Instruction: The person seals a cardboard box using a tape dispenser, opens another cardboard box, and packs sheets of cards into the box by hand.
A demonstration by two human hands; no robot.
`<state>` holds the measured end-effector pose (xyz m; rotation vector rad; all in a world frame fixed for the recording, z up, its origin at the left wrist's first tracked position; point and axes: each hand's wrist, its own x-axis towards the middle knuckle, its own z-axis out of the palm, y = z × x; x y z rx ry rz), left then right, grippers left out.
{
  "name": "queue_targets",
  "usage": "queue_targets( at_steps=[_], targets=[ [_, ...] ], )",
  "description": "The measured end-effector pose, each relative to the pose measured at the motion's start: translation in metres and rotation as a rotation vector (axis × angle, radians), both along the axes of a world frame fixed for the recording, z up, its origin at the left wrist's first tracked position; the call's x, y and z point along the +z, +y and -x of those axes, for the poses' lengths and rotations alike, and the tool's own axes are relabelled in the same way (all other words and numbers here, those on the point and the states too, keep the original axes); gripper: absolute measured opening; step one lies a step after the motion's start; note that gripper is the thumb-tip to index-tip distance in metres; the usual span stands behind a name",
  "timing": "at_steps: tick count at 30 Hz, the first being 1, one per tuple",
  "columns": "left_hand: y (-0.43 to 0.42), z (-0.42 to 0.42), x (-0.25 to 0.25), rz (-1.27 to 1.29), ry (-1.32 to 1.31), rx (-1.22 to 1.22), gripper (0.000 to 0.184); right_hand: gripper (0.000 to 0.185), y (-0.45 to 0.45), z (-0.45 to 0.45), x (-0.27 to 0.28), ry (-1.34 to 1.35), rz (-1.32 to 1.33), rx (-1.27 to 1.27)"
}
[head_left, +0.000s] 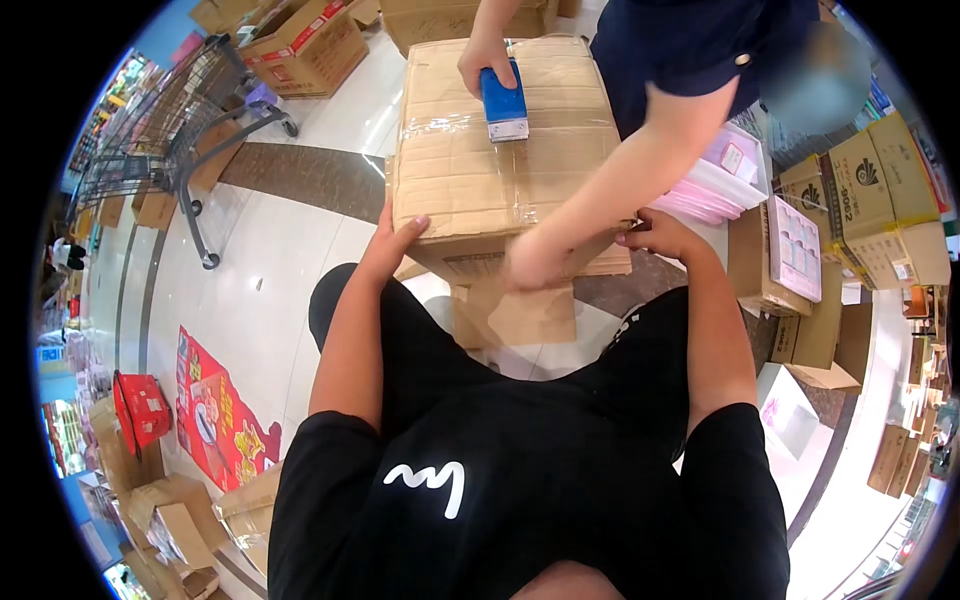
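Note:
A large taped cardboard box [450, 170] stands between my knees. My left hand [390, 245] grips its near left corner, thumb on top and the other fingers mostly hidden along the side. At the near right corner, my right hand [660, 237] has its fingers curled on the cardboard edge. A cardboard flap [530, 312] hangs below the near face. Across from me, a co-worker's hand [485, 62] holds a blue block-shaped object [503, 100] with a pale end on the box top. The co-worker's other hand [535, 262], blurred, is at the near face.
A wire shopping cart [150, 150] stands at the upper left. Cardboard boxes [305, 50] sit behind it, with more boxes [870, 195] on the right. Pink packages [700, 195] lie beside the co-worker. A red printed sheet [220, 410] and a red bag [142, 410] are at the left.

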<state>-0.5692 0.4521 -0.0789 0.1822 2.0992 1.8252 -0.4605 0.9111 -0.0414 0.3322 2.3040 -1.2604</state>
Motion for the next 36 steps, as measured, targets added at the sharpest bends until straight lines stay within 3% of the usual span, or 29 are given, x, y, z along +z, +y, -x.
queue_targets(
  at_steps=[4, 14, 19, 36],
  targets=[
    [0.000, 0.001, 0.003, 0.041, 0.042, 0.007, 0.080, 0.076, 0.000, 0.000, -0.002, 0.026, 0.015, 0.013],
    [-0.002, 0.002, 0.003, -0.040, -0.022, -0.011, 0.090, 0.082, 0.002, 0.005, -0.009, 0.019, 0.006, 0.017],
    [0.000, -0.002, 0.008, -0.048, -0.033, -0.016, 0.092, 0.070, 0.002, 0.006, -0.019, 0.051, 0.086, 0.029],
    [-0.002, -0.005, 0.011, 0.020, -0.036, -0.040, 0.096, 0.079, -0.002, 0.008, -0.014, 0.012, 0.109, 0.069]
  ],
)
